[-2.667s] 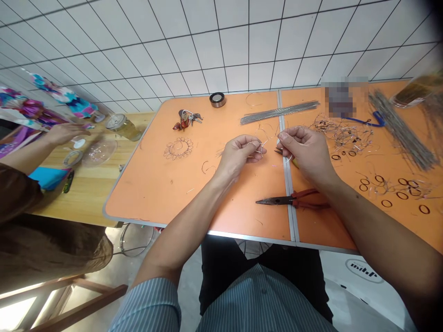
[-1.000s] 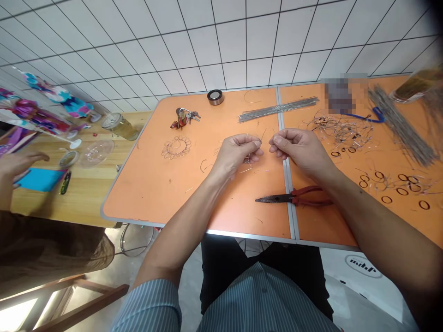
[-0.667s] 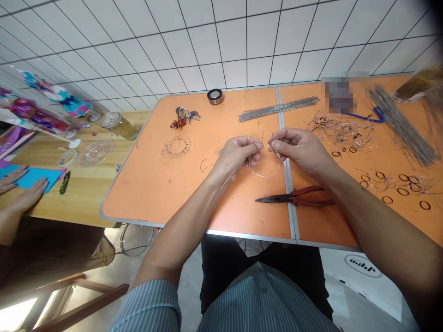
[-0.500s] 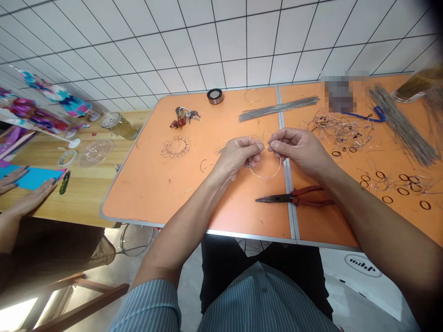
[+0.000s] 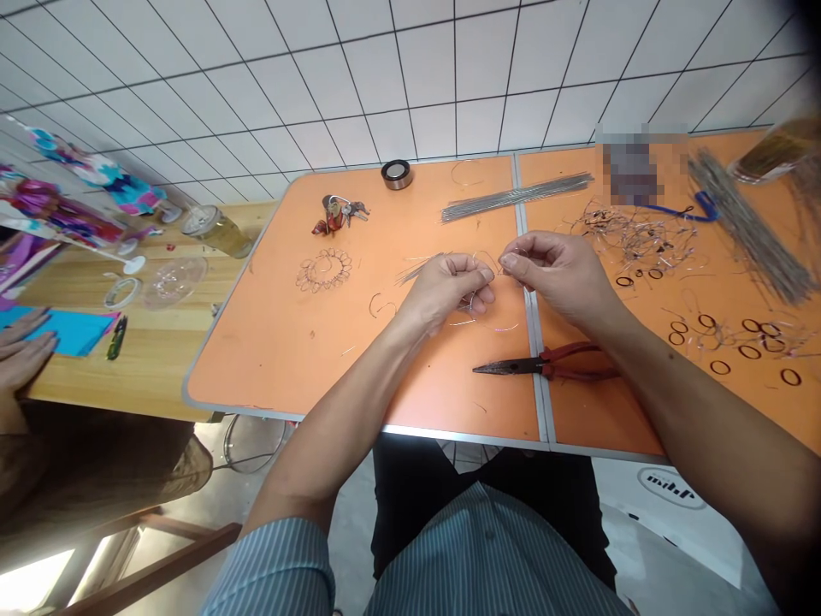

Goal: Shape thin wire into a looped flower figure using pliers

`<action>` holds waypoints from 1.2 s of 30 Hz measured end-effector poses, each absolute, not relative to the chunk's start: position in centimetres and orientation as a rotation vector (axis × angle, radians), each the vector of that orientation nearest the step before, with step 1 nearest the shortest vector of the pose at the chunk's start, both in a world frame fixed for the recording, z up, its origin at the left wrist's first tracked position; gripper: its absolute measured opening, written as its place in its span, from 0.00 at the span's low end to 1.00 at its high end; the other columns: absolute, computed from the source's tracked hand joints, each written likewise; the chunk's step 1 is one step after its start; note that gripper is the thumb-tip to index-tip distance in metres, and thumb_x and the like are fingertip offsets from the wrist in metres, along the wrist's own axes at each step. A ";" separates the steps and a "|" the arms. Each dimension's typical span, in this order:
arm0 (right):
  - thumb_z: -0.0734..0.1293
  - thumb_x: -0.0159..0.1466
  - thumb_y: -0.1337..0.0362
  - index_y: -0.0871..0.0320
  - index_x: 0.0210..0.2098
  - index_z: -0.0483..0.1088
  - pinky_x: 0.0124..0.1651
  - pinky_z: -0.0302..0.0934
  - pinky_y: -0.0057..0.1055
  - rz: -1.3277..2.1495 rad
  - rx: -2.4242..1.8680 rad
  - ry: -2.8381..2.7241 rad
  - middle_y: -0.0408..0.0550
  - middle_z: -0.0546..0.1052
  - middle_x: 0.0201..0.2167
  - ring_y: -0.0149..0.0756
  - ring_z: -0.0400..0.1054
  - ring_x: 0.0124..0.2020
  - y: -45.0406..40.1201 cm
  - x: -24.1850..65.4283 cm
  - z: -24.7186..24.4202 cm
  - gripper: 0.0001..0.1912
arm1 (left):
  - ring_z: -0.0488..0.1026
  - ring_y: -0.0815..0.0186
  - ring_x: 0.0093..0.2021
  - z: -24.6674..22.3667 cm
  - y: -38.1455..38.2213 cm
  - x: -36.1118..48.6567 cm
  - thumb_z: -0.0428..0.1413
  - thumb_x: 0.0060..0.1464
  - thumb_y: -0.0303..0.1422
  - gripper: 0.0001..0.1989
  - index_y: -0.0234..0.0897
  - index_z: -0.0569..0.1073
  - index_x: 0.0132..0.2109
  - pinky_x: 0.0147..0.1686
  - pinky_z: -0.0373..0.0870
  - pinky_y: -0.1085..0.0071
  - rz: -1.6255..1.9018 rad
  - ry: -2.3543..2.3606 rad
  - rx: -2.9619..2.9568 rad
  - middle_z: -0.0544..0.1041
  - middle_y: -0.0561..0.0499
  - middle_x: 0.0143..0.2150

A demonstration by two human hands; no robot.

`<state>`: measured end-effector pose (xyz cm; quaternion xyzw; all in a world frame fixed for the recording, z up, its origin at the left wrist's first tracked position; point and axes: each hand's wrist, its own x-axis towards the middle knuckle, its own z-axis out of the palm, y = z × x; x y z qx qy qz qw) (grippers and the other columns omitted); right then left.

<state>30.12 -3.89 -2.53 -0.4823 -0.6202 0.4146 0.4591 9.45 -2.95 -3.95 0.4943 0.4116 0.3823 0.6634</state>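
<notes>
My left hand [image 5: 445, 291] and my right hand [image 5: 552, 269] are close together above the orange folding table [image 5: 308, 368]. Their fingertips pinch a thin silver wire [image 5: 488, 263], which curves in a small loop between them. Further thin strands show below my left hand. Red-handled needle-nose pliers [image 5: 545, 364] lie on the table just below my right hand, untouched. Left of my hands lies a flower-shaped wire coil [image 5: 324, 270].
Straight steel rods [image 5: 516, 197] lie at the back, with wire scraps [image 5: 634, 239] and small dark rings [image 5: 724, 338] at the right. A co-worker's hands [image 5: 22, 346] rest on blue paper [image 5: 57, 332] on a wooden table [image 5: 147, 368] to the left.
The large round wire loop below my hands is no longer visible as a full circle. My right hand has risen slightly, and the co-worker's hands have shifted on the blue paper.
</notes>
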 end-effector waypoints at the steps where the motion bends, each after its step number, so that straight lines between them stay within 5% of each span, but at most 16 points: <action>1: 0.79 0.68 0.64 0.51 0.33 0.81 0.36 0.63 0.37 0.998 -1.186 -1.546 0.42 0.77 0.28 0.35 0.67 0.29 -3.9 30.2 -2.6 0.08 | 0.75 0.72 0.23 -3.9 -3.0 9.5 0.74 0.59 0.43 0.17 0.37 0.79 0.34 0.27 0.73 0.74 0.864 0.934 1.117 0.83 0.50 0.28; 15: 0.77 0.68 0.58 0.48 0.34 0.85 0.44 0.68 0.42 0.792 -1.123 -1.781 0.46 0.85 0.36 0.43 0.77 0.39 -4.0 30.1 -2.8 0.06 | 0.72 0.73 0.19 -3.5 -3.0 9.4 0.63 0.74 0.39 0.17 0.36 0.78 0.35 0.23 0.67 0.76 0.859 1.041 1.173 0.80 0.53 0.24; 25: 0.76 0.66 0.60 0.52 0.36 0.83 0.43 0.69 0.38 0.958 -1.232 -1.666 0.46 0.85 0.36 0.41 0.76 0.37 -3.8 30.0 -2.7 0.03 | 0.72 0.74 0.22 -3.5 -3.1 9.5 0.64 0.73 0.41 0.16 0.36 0.79 0.37 0.26 0.67 0.76 0.899 0.981 1.214 0.80 0.53 0.26; 36: 0.75 0.65 0.62 0.52 0.34 0.80 0.37 0.60 0.37 0.962 -1.342 -1.713 0.44 0.78 0.29 0.38 0.68 0.31 -3.8 30.1 -2.6 0.03 | 0.76 0.73 0.30 -3.8 -2.9 9.3 0.68 0.69 0.45 0.17 0.37 0.80 0.38 0.34 0.73 0.76 1.016 1.012 1.212 0.83 0.51 0.34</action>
